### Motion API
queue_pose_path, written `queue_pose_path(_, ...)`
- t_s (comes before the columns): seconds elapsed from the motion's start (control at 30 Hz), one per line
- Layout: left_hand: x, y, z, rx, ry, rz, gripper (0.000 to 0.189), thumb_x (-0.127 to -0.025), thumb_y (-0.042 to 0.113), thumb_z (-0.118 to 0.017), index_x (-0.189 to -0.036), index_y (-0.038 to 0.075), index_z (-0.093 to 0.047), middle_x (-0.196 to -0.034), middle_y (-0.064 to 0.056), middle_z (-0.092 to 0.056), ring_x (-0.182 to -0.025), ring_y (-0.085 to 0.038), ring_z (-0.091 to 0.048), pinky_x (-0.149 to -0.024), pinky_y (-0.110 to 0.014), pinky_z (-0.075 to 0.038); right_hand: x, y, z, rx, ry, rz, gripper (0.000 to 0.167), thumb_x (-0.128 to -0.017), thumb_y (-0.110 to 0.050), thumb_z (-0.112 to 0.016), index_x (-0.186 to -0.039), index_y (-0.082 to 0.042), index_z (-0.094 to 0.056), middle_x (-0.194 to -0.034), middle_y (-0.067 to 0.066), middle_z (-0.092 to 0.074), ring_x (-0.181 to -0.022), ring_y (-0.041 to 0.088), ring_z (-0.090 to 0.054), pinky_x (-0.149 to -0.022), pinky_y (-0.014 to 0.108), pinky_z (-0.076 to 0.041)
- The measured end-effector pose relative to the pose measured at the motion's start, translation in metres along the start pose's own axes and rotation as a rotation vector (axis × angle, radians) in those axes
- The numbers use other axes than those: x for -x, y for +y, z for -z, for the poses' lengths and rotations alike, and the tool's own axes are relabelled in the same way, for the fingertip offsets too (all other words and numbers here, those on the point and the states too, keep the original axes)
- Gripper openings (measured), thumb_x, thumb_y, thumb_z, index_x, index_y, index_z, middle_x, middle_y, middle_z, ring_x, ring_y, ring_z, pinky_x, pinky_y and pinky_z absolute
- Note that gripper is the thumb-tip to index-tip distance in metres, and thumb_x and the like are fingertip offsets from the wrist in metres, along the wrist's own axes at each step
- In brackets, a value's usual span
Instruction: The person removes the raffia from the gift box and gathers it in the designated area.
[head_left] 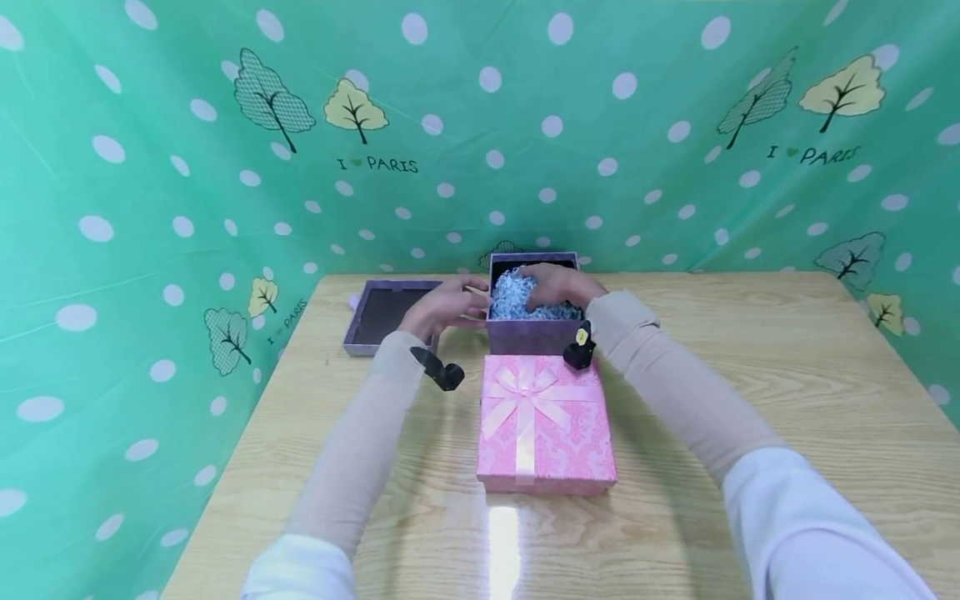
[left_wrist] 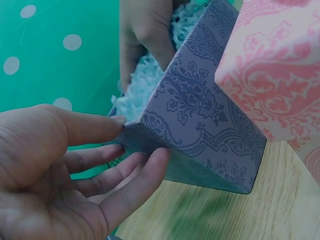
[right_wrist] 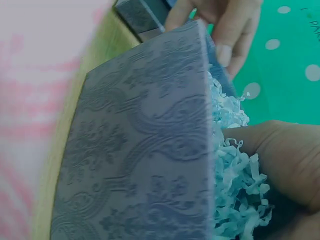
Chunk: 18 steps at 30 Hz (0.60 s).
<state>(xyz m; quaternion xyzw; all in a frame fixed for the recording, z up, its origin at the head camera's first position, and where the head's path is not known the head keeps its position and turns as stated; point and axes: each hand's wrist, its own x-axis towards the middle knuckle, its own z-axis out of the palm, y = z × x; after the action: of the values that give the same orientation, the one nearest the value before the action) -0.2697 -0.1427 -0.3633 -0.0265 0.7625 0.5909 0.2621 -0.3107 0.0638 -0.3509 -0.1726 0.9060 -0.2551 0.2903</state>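
A purple patterned box stands at the back of the table, filled with light blue shredded paper. My left hand is at the box's left side. In the left wrist view its thumb meets the rim near a corner, and its fairly straight, spread fingers touch the outer wall. From above, my right hand reaches into the box. Its thumb and fingers dip into the shredded paper, and the paper hides their tips; I cannot tell whether they grip any of it.
A pink patterned gift box with a pale ribbon bow stands in front of the purple box. Left of it lies a shallow purple lid, dark inside facing up. A green dotted cloth hangs behind the wooden table.
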Motion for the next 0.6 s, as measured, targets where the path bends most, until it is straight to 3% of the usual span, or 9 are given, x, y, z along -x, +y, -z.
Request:
queue_pose_path(0.1,-0.001,0.000,0.000,0.000,-0.004,0.002,0.046,-0.096,0.008,-0.056,-0.138,0.003,-0.038,-0.128,-0.020,-0.051,-0.113,-0.034,-0.056,-0.094,-0.042,-0.053,0.005,-0.003,0.005,-0.024,0.016,-0.018,0.073,-0.088,-0.009,-0.063,-0.151,-0.021,-0.028,-0.153,0.009,-0.030,-0.068,0.015,-0.043,-0.068,0.031,-0.043)
queue_pose_path(0.2,-0.001,0.000,0.000,0.010,-0.008,-0.003,0.046,-0.096,0.007,-0.055,-0.138,0.003,-0.038,-0.129,-0.021,-0.050,-0.114,-0.035,-0.055,-0.096,-0.044,-0.052,0.010,-0.005,0.011,-0.040,0.047,-0.015,0.073,-0.088,-0.009,-0.062,-0.151,-0.020,-0.027,-0.155,0.010,-0.027,-0.095,0.022,-0.049,-0.077,0.034,-0.044)
queue_pose_path(0.3,-0.001,0.000,0.001,0.023,-0.011,-0.008,0.046,-0.096,0.007,-0.054,-0.138,0.002,-0.038,-0.130,-0.021,-0.048,-0.115,-0.036,-0.054,-0.099,-0.047,-0.050,0.016,-0.008,0.017,-0.061,0.081,0.010,0.072,-0.087,-0.006,-0.062,-0.150,-0.017,-0.029,-0.158,0.011,-0.019,-0.113,0.026,-0.041,-0.083,0.035,-0.044)
queue_pose_path(0.4,-0.001,-0.001,0.000,0.029,-0.017,-0.009,0.046,-0.096,0.006,-0.053,-0.138,0.002,-0.038,-0.132,-0.021,-0.046,-0.116,-0.037,-0.053,-0.100,-0.048,-0.049,0.021,-0.009,0.023,-0.093,0.097,0.038,0.070,-0.087,-0.004,-0.062,-0.149,-0.015,-0.031,-0.157,0.011,-0.020,-0.097,0.024,-0.046,-0.076,0.034,-0.045)
queue_pose_path(0.5,-0.001,-0.002,0.000,0.029,-0.024,-0.012,0.047,-0.096,0.005,-0.053,-0.140,0.001,-0.036,-0.134,-0.022,-0.046,-0.117,-0.038,-0.052,-0.101,-0.048,-0.048,0.026,-0.009,0.029,-0.128,0.104,0.040,0.070,-0.088,-0.005,-0.062,-0.149,-0.016,-0.031,-0.155,0.009,-0.025,-0.074,0.019,-0.043,-0.069,0.032,-0.043)
queue_pose_path(0.6,-0.002,-0.003,0.001,0.035,-0.026,-0.013,0.051,-0.096,0.005,-0.053,-0.142,0.001,-0.033,-0.134,-0.024,-0.046,-0.118,-0.039,-0.052,-0.102,-0.049,-0.047,0.030,-0.009,0.035,-0.152,0.117,0.036,0.070,-0.088,-0.007,-0.062,-0.150,-0.018,-0.030,-0.153,0.008,-0.028,-0.081,0.019,-0.045,-0.073,0.033,-0.044)
